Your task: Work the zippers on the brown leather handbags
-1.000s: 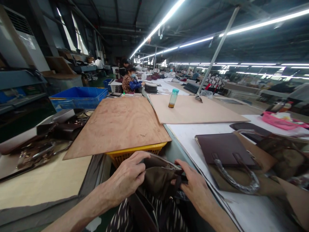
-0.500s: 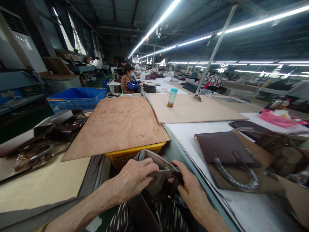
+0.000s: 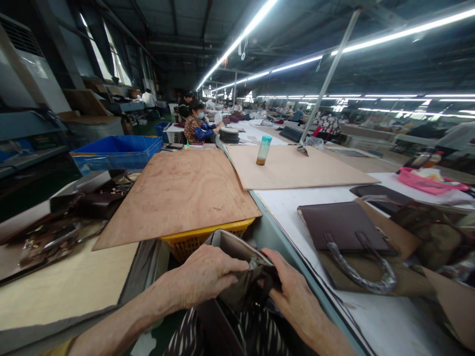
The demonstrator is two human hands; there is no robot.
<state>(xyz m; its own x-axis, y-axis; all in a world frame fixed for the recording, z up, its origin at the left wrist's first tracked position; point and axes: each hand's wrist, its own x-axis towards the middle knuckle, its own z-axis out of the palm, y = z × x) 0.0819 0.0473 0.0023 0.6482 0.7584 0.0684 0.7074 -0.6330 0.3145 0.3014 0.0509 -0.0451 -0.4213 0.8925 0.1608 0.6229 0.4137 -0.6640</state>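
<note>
Over my lap a dark brown and olive handbag (image 3: 237,296) stands with its mouth open, showing a pale lining. My left hand (image 3: 210,272) pinches the bag's near edge, its index finger reaching over the opening. At the right end of the mouth, my right hand (image 3: 287,279) grips the rim, thumb outside and fingers partly hidden behind dark fabric. On the white table to the right lies a brown handbag (image 3: 345,225) with plastic-wrapped handles.
A plywood board (image 3: 181,193) rests on a yellow crate (image 3: 208,237) ahead. Brown bag parts (image 3: 89,207) lie at left near a blue bin (image 3: 118,151). A teal-capped bottle (image 3: 263,151) stands on a tan board (image 3: 304,168). A co-worker (image 3: 198,123) sits beyond.
My left index finger has straightened and moved slightly right over the bag's mouth. My right hand keeps its grip on the rim.
</note>
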